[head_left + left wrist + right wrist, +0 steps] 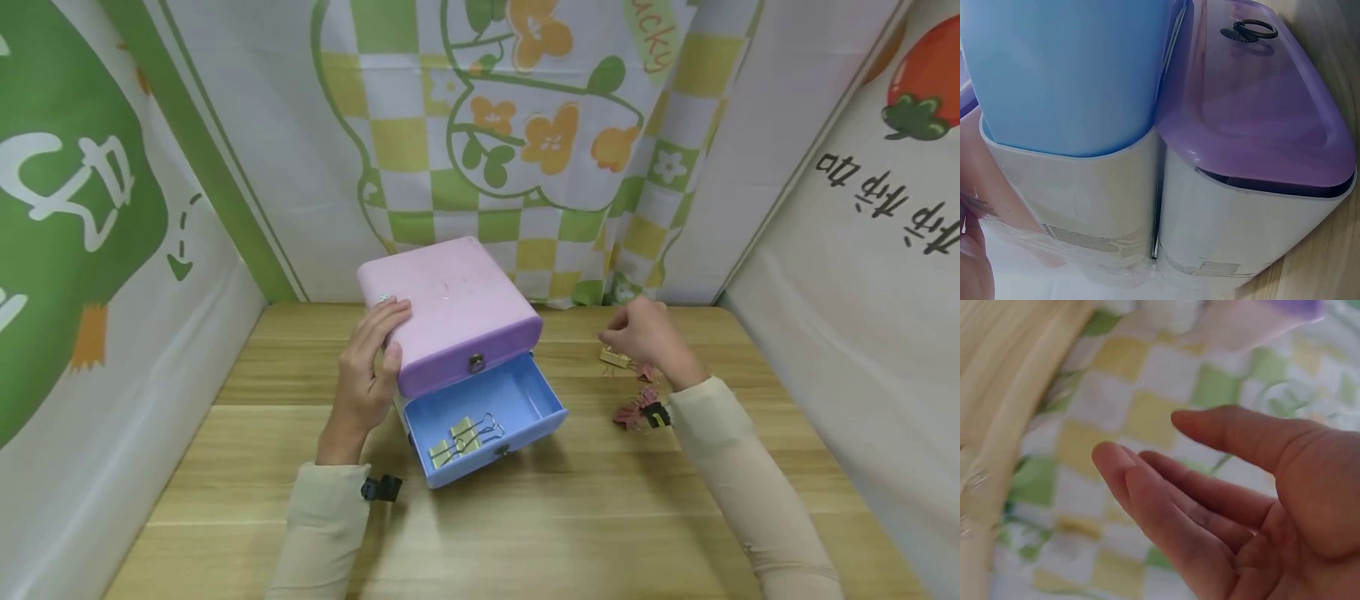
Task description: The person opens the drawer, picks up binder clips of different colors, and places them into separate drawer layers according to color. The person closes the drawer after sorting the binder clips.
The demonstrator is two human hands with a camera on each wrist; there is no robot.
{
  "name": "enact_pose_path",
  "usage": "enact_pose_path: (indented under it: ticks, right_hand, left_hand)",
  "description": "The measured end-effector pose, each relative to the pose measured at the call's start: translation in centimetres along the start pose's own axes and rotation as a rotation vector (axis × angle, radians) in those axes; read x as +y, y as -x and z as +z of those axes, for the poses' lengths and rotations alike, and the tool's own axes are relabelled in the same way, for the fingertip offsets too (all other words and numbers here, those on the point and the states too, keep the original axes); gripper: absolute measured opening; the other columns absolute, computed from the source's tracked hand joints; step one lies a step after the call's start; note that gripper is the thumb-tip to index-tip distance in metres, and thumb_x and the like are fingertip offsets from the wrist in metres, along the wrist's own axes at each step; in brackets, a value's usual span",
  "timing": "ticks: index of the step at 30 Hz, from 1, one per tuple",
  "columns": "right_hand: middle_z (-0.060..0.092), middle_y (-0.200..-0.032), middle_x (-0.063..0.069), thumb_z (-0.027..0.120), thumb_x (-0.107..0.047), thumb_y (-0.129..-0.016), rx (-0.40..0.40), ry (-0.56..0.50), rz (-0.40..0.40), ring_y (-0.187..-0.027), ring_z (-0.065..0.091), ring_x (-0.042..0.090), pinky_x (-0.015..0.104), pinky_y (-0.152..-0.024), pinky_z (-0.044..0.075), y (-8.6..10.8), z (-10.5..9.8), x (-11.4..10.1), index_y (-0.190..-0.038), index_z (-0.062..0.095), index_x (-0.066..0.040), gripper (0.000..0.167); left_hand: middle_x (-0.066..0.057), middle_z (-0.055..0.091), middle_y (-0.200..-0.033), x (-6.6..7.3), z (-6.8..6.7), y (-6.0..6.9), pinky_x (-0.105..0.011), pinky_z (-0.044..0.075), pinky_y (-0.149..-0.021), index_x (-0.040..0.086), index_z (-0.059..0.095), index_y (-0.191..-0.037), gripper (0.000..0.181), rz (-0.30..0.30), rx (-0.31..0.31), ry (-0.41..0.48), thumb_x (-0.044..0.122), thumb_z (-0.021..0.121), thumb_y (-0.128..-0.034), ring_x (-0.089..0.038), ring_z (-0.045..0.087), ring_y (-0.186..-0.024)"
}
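A small drawer box with a pink top stands on the table, turned at an angle. Its blue drawer is pulled out, and several yellow binder clips lie inside. My left hand rests on the box's left edge, fingers on the top and thumb at the side. To the right, my right hand is just above a yellow binder clip on the table. The right wrist view shows that right hand with thumb and fingers apart, holding nothing. Several red binder clips lie beside its wrist.
Below the blue drawer, a closed purple drawer with a ring pull shows in the left wrist view. A checked curtain hangs behind the wooden table, with printed cloth walls at both sides.
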State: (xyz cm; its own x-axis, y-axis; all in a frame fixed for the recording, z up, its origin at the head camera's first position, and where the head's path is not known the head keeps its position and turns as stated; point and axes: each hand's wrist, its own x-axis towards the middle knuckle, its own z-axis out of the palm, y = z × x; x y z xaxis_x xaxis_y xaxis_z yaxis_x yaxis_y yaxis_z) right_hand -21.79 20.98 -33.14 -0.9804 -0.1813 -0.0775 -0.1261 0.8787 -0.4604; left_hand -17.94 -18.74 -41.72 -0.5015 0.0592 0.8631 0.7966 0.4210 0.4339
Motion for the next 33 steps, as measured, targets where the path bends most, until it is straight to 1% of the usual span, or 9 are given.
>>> enact_pose_path:
  ticks: [3,7,8,10,14,20,27,30,33]
  right_hand:
    - [0.081,-0.082,0.013,0.063,-0.024,-0.102,-0.013,-0.001,0.079,-0.06,0.066,0.015,0.038,-0.071,0.06,-1.3,0.5,1.7,-0.085,0.082,-0.004,0.033]
    - [0.077,-0.069,0.01,0.062,-0.025,-0.101,0.001,0.024,0.143,-0.053,0.062,0.016,0.038,-0.07,0.059,-3.1,1.6,3.9,-0.068,0.073,-0.004,0.041]
    - [0.075,-0.066,0.011,0.062,-0.025,-0.102,0.001,0.036,0.15,-0.051,0.061,0.017,0.037,-0.07,0.058,-3.4,2.0,4.4,-0.068,0.072,-0.002,0.041]
    - [0.072,-0.064,0.012,0.061,-0.024,-0.103,-0.011,0.02,0.185,-0.055,0.065,0.02,0.04,-0.069,0.06,-4.0,2.6,5.0,-0.083,0.074,0.004,0.037]
    - [0.059,-0.053,0.006,0.056,-0.018,-0.105,-0.037,-0.036,0.24,-0.045,0.058,0.016,0.033,-0.051,0.056,-4.9,3.9,6.1,-0.088,0.069,0.006,0.032]
    - [0.07,-0.065,0.014,0.052,-0.012,-0.1,-0.051,0.029,0.275,-0.047,0.059,0.017,0.029,-0.047,0.051,-5.6,5.2,7.0,-0.071,0.063,-0.003,0.033]
    - [0.075,-0.072,0.014,0.062,-0.004,-0.089,-0.139,-0.069,0.327,-0.06,0.07,0.02,0.027,-0.053,0.059,-5.8,5.3,7.0,-0.093,0.075,0.008,0.018]
    - [0.072,-0.071,0.01,0.065,-0.006,-0.088,-0.157,-0.067,0.305,-0.065,0.07,0.021,0.028,-0.059,0.059,-5.8,5.3,6.8,-0.084,0.072,0.002,0.011]
    - [0.067,-0.071,0.007,0.065,-0.01,-0.088,-0.182,-0.021,0.248,-0.067,0.065,0.02,0.029,-0.061,0.055,-5.7,5.5,6.6,-0.072,0.064,-0.007,0.016]
  left_hand:
    - [-0.014,0.065,-0.147,-0.1,0.0,0.0,-0.045,0.033,-0.133,0.003,0.067,-0.138,0.048,-0.002,0.001,0.001,0.014,0.046,-0.0968,-0.037,0.051,-0.147]
    - [-0.013,0.065,-0.147,-0.1,0.1,0.1,-0.045,0.033,-0.133,0.004,0.067,-0.138,0.047,-0.007,0.002,0.002,0.014,0.046,-0.097,-0.037,0.051,-0.147]
    - [-0.013,0.066,-0.147,-0.1,0.1,0.2,-0.045,0.033,-0.133,0.004,0.067,-0.138,0.047,-0.009,0.002,0.002,0.014,0.046,-0.097,-0.037,0.051,-0.147]
    - [-0.013,0.066,-0.147,-0.1,0.2,0.2,-0.044,0.033,-0.133,0.004,0.067,-0.138,0.047,-0.01,0.001,-0.001,0.014,0.046,-0.0971,-0.036,0.051,-0.147]
    - [-0.014,0.066,-0.147,-0.1,0.3,0.3,-0.045,0.033,-0.133,0.003,0.067,-0.138,0.047,-0.006,-0.002,-0.002,0.013,0.046,-0.0972,-0.037,0.052,-0.147]
    - [-0.014,0.066,-0.147,-0.1,0.3,0.3,-0.043,0.033,-0.133,0.004,0.067,-0.138,0.047,-0.013,-0.005,-0.006,0.014,0.046,-0.0973,-0.037,0.052,-0.147]
    - [-0.013,0.065,-0.147,0.0,0.2,0.2,-0.044,0.033,-0.133,0.004,0.067,-0.138,0.047,-0.017,-0.011,-0.005,0.014,0.046,-0.0975,-0.037,0.051,-0.148]
    - [-0.013,0.065,-0.148,0.0,0.1,0.1,-0.043,0.033,-0.133,0.004,0.067,-0.138,0.047,-0.013,-0.011,-0.008,0.014,0.045,-0.0975,-0.036,0.051,-0.148]
    - [-0.014,0.065,-0.147,0.0,0.0,0.0,-0.043,0.033,-0.133,0.004,0.067,-0.138,0.048,-0.008,-0.005,-0.008,0.014,0.045,-0.0969,-0.037,0.051,-0.147]
